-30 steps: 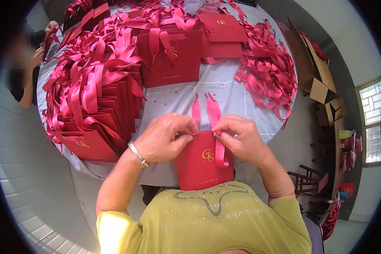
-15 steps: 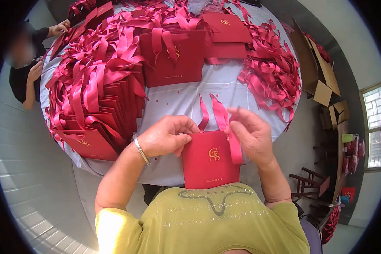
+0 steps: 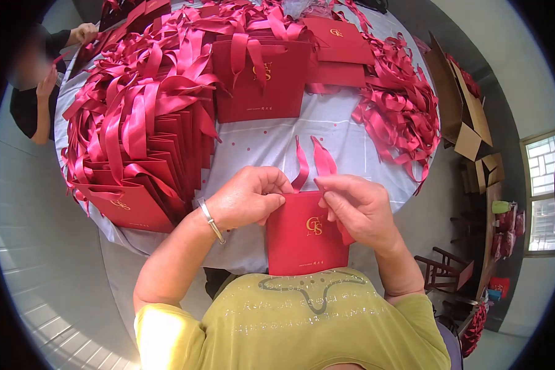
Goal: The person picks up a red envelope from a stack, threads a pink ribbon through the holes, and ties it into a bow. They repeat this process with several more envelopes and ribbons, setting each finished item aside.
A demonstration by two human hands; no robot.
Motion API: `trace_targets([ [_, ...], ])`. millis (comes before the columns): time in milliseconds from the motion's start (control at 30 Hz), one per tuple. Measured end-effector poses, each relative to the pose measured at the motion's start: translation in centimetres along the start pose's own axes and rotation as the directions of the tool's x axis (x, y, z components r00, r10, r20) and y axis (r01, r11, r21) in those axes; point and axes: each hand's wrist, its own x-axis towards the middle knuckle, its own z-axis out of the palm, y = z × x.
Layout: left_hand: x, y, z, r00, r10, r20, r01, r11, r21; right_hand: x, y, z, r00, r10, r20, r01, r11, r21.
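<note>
Because both hands crowd its top edge, the mouth of the red bag (image 3: 302, 243) cannot be seen, and how the ribbon (image 3: 317, 161) passes through it stays hidden under the fingers. The left hand (image 3: 246, 198), with a thin metal bangle (image 3: 211, 221) at its wrist, is closed in a pinch on the bag's upper left corner. The right hand (image 3: 359, 211) is closed at the upper right corner, thumb and fingertips nipped on the ribbon where it meets the rim. The two hands lie close together, almost touching above the gold monogram (image 3: 314, 226). Two glossy, tapered satin ribbon ends stick up between them, and another length runs down beneath the right palm, mostly covered.

The bag is a flat rectangle of stiff matte paper. It lies at the near edge of the worktop (image 3: 277, 145), and its bottom edge is cut off by the person's yellow-green shirt (image 3: 302, 320). The worktop is round and draped in a pale cloth with small dots. To the left, a long stack of like bags (image 3: 145, 148) lies shingled, its ribbon handles looped in a shiny tangle. Farther back another bag (image 3: 262, 80) lies face up. A heap of loose ribbons (image 3: 401, 111) covers the right side. Beyond it stand open cardboard boxes (image 3: 465, 108), dim and bent by the lens. At the far left another person (image 3: 31, 98) is partly cut off by the dark frame edge.
</note>
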Motion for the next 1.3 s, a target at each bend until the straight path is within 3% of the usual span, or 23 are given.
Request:
trace_targets([
  [67, 0.0, -0.1, -0.1, 1.000, 0.006, -0.002, -0.006, 1.000, 0.006, 0.3, 0.6, -0.1, 0.984, -0.168, 0.053, 0.175, 0.970, -0.169],
  [100, 0.0, -0.2, -0.1, 1.000, 0.012, -0.002, -0.012, 1.000, 0.012, 0.3, 0.8, 0.0, 0.984, -0.168, 0.055, 0.175, 0.970, -0.169],
  [167, 0.0, -0.3, -0.1, 1.000, 0.015, -0.003, -0.015, 1.000, 0.014, 0.4, 1.0, 0.2, 0.945, -0.318, 0.072, 0.326, 0.918, -0.226],
  [500, 0.1, -0.6, -0.2, 0.999, 0.033, -0.011, -0.032, 0.999, 0.030, -0.8, 0.9, 2.1, 0.992, -0.125, -0.018, 0.122, 0.985, -0.122],
  [900, 0.0, -0.5, 0.0, 1.000, 0.023, -0.019, -0.022, 0.999, 0.044, -0.4, 1.2, 2.2, 0.958, -0.280, 0.054, 0.282, 0.902, -0.328],
  [967, 0.0, -0.5, 0.0, 1.000, 0.024, -0.020, -0.023, 0.999, 0.041, -0.2, 1.5, 2.5, 0.923, -0.380, 0.057, 0.368, 0.832, -0.415],
  [1300, -0.1, -0.7, 0.3, 0.998, 0.027, -0.060, -0.023, 0.997, 0.069, -0.2, 0.5, 3.5, 0.897, -0.424, 0.121, 0.408, 0.692, -0.595],
])
